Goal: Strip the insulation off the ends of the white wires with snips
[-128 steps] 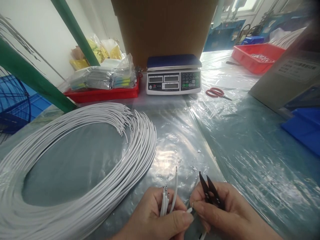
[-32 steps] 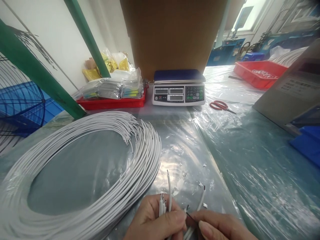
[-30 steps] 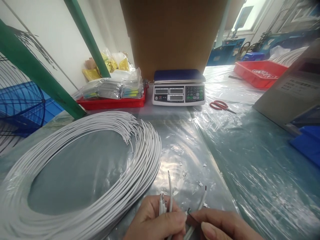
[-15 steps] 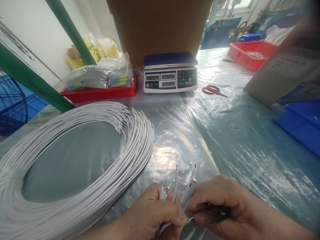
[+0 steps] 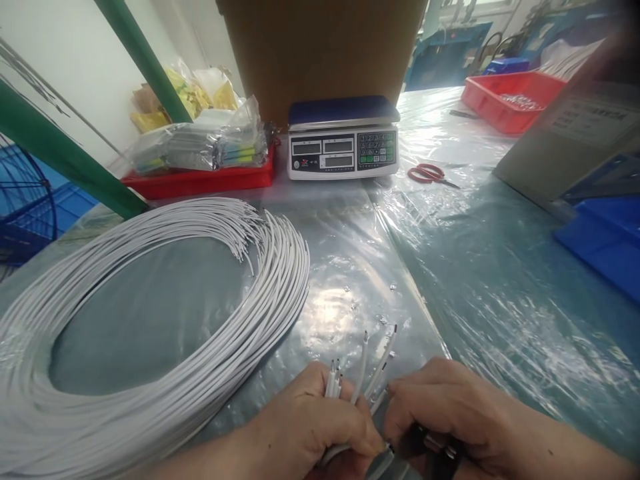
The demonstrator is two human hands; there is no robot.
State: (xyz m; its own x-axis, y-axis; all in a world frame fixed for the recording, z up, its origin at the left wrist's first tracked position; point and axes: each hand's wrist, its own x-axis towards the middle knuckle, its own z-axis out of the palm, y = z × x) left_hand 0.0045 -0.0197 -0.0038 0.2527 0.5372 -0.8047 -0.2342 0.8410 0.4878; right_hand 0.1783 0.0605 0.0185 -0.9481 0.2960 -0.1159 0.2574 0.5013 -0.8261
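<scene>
At the bottom centre, my left hand [image 5: 325, 427] is closed round several white wires [image 5: 361, 370], whose dark-tipped ends stick up past the fingers. Just to its right, my right hand [image 5: 445, 413] is curled over a dark tool [image 5: 434, 445], mostly hidden in the palm, at a wire end by the left fingertips. A big coil of white wires [image 5: 270, 300] lies on the table to the left, its cut ends meeting near the top.
Farther back stand a scale [image 5: 343, 140], a red tray [image 5: 200, 181] with bagged parts, and red-handled scissors [image 5: 430, 175]. On the right are a red bin [image 5: 510, 113], a grey box [image 5: 555, 147] and a blue bin [image 5: 605, 240]. A green post [image 5: 65, 147] slants at left.
My right hand has shifted slightly down and its fingers have closed in more round the dark tool. The view has tilted a little.
</scene>
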